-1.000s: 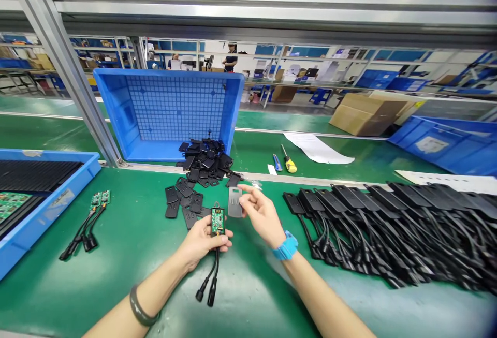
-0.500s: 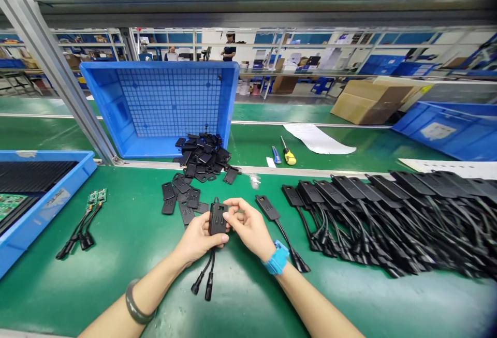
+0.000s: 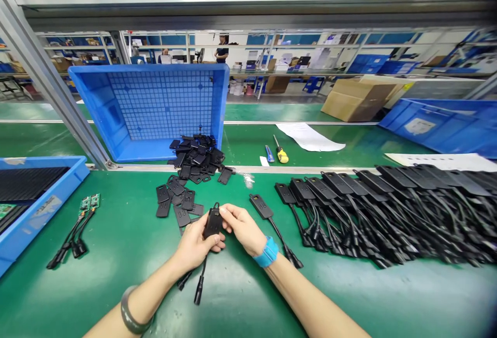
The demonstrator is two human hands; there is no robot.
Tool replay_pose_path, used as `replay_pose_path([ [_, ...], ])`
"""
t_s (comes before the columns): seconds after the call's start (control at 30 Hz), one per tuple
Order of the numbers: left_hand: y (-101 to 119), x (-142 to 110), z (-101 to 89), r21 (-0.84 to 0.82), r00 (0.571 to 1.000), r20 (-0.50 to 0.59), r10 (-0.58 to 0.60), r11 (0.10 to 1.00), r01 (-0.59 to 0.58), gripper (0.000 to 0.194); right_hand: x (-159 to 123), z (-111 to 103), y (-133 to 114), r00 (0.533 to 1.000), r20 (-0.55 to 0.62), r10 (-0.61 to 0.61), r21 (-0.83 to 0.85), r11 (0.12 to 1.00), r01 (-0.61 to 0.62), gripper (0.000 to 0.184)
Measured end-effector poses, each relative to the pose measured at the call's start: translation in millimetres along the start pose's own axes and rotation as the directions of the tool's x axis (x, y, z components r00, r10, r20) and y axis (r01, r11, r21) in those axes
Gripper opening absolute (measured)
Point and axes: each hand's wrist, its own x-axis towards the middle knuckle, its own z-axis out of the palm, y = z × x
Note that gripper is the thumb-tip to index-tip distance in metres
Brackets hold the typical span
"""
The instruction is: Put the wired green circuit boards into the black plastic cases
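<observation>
Both my hands grip one small black plastic module (image 3: pixel 213 222) just above the green mat. My left hand (image 3: pixel 194 247) wraps it from below, and my right hand (image 3: pixel 243 228) pinches its upper right side. Two black cables with round plugs (image 3: pixel 199 291) hang from the module toward me. A heap of loose black covers (image 3: pixel 188 172) lies just beyond my hands. One closed module with cable (image 3: pixel 261 206) lies right of my right hand.
A tilted blue crate (image 3: pixel 155 110) stands behind the covers. A long row of finished black modules with cables (image 3: pixel 388 203) fills the right. At left are two green circuit boards with cables (image 3: pixel 83 211) and a blue tray (image 3: pixel 34 208). A yellow screwdriver (image 3: pixel 280 150) lies farther back.
My right hand brought a black cover onto the green board in my left hand. The board is hidden now, and both hands squeeze the closed module, tilted slightly.
</observation>
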Motion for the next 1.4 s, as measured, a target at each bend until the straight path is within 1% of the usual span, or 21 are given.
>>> replay_pose_path([
  [0.07, -1, 1, 2.8, -0.036, 1.0, -0.03, 0.0, 0.999, -0.001, 0.051, -2, 5, -1, 0.997, -0.063, -0.044, -0.106, 0.994, 0.037, 0.04],
  [0.13, -4, 3, 5.1, -0.128, 0.998, -0.046, 0.038, 0.991, -0.044, 0.06, -6, 12, -3, 0.979, -0.102, -0.179, -0.321, 0.937, 0.138, 0.038],
  [0.2, -7, 4, 6.0, -0.232, 0.997, -0.039, 0.066, 0.97, -0.074, 0.079, -11, 16, -5, 0.948, -0.063, -0.313, -0.554, 0.801, 0.228, 0.05],
  [0.27, -9, 3, 5.4, -0.289, 0.998, 0.014, 0.057, 0.956, -0.05, 0.102, -14, 16, -8, 0.94, -0.015, -0.34, -0.714, 0.662, 0.228, 0.06],
  [0.3, -9, 3, 4.6, -0.29, 0.998, 0.044, 0.043, 0.957, -0.029, 0.109, -14, 13, -9, 0.945, -0.016, -0.327, -0.775, 0.601, 0.195, 0.058],
  [0.37, -8, 1, 2.5, -0.249, 0.997, 0.074, 0.028, 0.968, -0.009, 0.115, -13, 3, -12, 0.958, -0.062, -0.281, -0.881, 0.466, 0.08, 0.051],
  [0.43, -6, -1, 0.4, -0.185, 0.998, 0.06, 0.028, 0.983, -0.017, 0.109, -10, -10, -14, 0.967, -0.132, -0.219, -0.948, 0.313, -0.058, 0.045],
  [0.5, -3, -2, -1.3, -0.137, 0.998, 0.042, 0.037, 0.99, -0.031, 0.1, -8, -23, -17, 0.966, -0.19, -0.174, -0.971, 0.181, -0.159, 0.044],
  [0.57, -1, -1, -2.8, -0.116, 0.998, 0.036, 0.046, 0.992, -0.041, 0.093, -7, -34, -17, 0.955, -0.24, -0.176, -0.97, 0.09, -0.227, 0.049],
  [0.6, 0, -1, -3.6, -0.113, 0.998, 0.033, 0.049, 0.993, -0.045, 0.091, -7, -38, -17, 0.947, -0.266, -0.178, -0.964, 0.062, -0.259, 0.054],
  [0.67, 0, 0, -5.3, -0.112, 0.998, 0.03, 0.054, 0.992, -0.051, 0.087, -7, -43, -15, 0.93, -0.335, -0.153, -0.942, 0.044, -0.332, 0.062],
  [0.73, -1, 2, -7.0, -0.111, 0.998, 0.031, 0.058, 0.992, -0.054, 0.084, -6, -44, -12, 0.916, -0.385, -0.116, -0.923, 0.073, -0.378, 0.062],
  [0.83, -2, 4, -8.5, -0.108, 0.998, 0.025, 0.06, 0.993, -0.056, 0.082, -4, -46, -12, 0.909, -0.392, -0.139, -0.914, 0.175, -0.367, 0.059],
  [0.93, 0, 5, -7.9, -0.098, 0.997, -0.032, 0.072, 0.992, -0.075, 0.081, -3, -60, -28, 0.899, -0.377, -0.222, -0.906, 0.288, -0.308, 0.056],
  [0.97, 1, 5, -7.4, -0.093, 0.996, -0.054, 0.077, 0.992, -0.082, 0.081, -4, -69, -36, 0.89, -0.381, -0.251, -0.903, 0.309, -0.3, 0.051],
  [1.03, 3, 5, -6.3, -0.08, 0.993, -0.087, 0.081, 0.993, -0.088, 0.082, -6, -96, -57, 0.856, -0.421, -0.301, -0.89, 0.321, -0.325, 0.041],
  [1.17, 1, 5, -5.0, -0.062, 0.987, -0.133, 0.091, 0.993, -0.1, 0.084, -9, -171, -91, 0.74, -0.562, -0.369, -0.824, 0.322, -0.465, 0.034],
  [1.23, -3, 7, -5.3, -0.057, 0.986, -0.14, 0.094, 0.993, -0.103, 0.085, -10, -207, -98, 0.686, -0.624, -0.375, -0.781, 0.322, -0.535, 0.028],
  [1.3, -7, 10, -6.7, -0.055, 0.986, -0.138, 0.093, 0.993, -0.102, 0.083, -12, -235, -99, 0.645, -0.67, -0.366, -0.742, 0.324, -0.587, 0.022],
  [1.37, -10, 13, -9.1, -0.064, 0.987, -0.132, 0.096, 0.992, -0.105, 0.077, -15, -249, -96, 0.615, -0.701, -0.362, -0.713, 0.336, -0.615, 0.018],
  [1.4, -12, 14, -10.3, -0.074, 0.987, -0.128, 0.1, 0.991, -0.11, 0.073, -18, -250, -94, 0.604, -0.707, -0.369, -0.707, 0.347, -0.616, 0.017],
])
